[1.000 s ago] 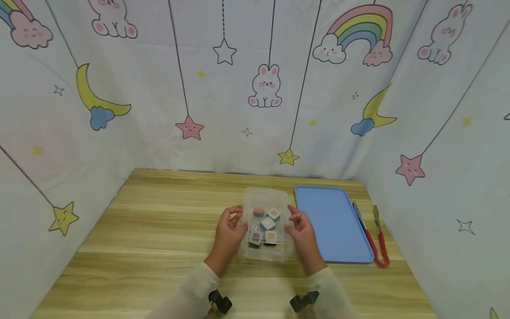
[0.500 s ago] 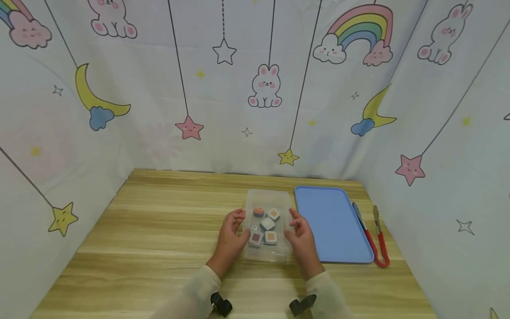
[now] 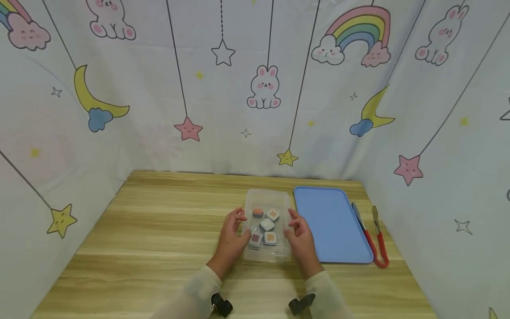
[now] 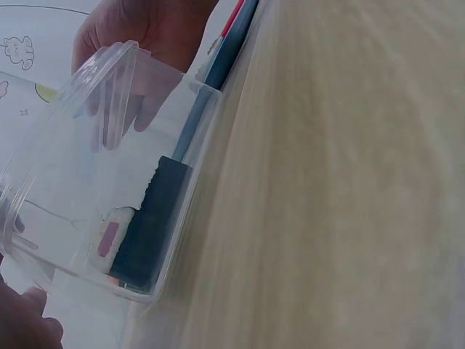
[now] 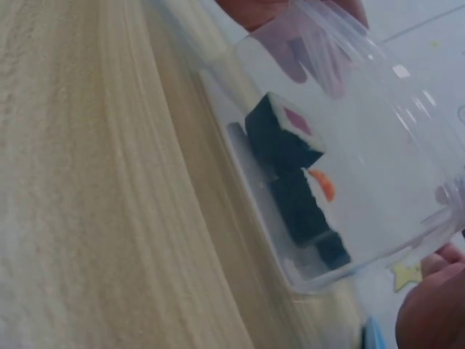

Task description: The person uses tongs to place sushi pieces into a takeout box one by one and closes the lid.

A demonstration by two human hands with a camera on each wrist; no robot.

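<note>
A clear plastic box (image 3: 267,256) stands on the table between the hands, with several toy sushi pieces inside. Square rolls with dark wraps, such as one with an orange centre (image 3: 270,238), lie near a round orange-topped piece (image 3: 258,213). On the box's left side, the left hand (image 3: 229,237) grips the upper edge, thumb toward the person and fingers farther along. Opposite it, the right hand (image 3: 303,239) grips the right edge in the same way. From the left wrist, the box's clear wall (image 4: 207,120) shows a dark-wrapped roll (image 4: 156,225) low inside.
A blue tray (image 3: 334,226) lies flat just right of the box. Beyond its right edge rest red-handled metal tongs (image 3: 380,243), spread apart. The wood-grain table (image 3: 167,221) meets a patterned white curtain (image 3: 227,150) at the back and both sides.
Both hands have shifted slightly along the box's edges, and the box's upper rim has moved a little. The pale streak across the nearer sushi pieces is gone. Tray and tongs stay put.
</note>
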